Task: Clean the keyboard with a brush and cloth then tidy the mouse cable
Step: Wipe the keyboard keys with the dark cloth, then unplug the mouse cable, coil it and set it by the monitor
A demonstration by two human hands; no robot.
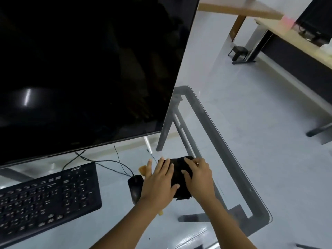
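Head: brush point(143, 170) lies near-to-far under hands point(179, 178).

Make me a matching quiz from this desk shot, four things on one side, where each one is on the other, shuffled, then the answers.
Things:
1. keyboard
2. mouse
3. dark cloth
4. monitor

Places:
A. under both hands
B. standing behind the keyboard
C. lower left of the glass desk
D. just left of the left hand

Pairs: 1-C, 2-D, 3-A, 4-B
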